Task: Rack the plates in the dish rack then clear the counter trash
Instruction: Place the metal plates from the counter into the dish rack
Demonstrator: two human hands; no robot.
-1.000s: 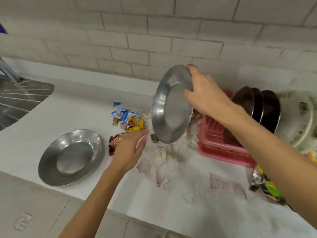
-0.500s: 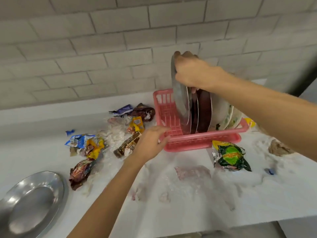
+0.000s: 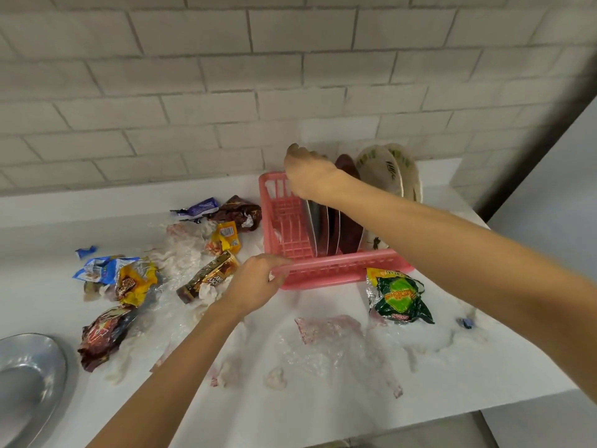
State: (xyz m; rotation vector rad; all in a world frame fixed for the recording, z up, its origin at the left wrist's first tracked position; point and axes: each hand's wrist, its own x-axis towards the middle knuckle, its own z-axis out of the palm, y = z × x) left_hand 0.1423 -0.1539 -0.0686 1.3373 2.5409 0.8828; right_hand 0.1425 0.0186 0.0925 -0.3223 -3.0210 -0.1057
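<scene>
A pink dish rack stands on the white counter against the tiled wall. Upright in it are a steel plate, dark plates and white patterned plates. My right hand is over the steel plate's top edge with its fingers curled round the rim. My left hand grips the rack's near left corner. A second steel plate lies flat at the counter's near left. Snack wrappers and crumpled clear plastic litter the counter.
A green and yellow snack bag lies just in front of the rack's right end. A small blue scrap sits near the counter's right edge. The counter's front edge runs across the bottom, a wall corner rises at the right.
My right hand has lowered the steel plate upright into the rack beside the dark plates. My left hand moved from the wrappers to the rack's front corner and now grips it.
</scene>
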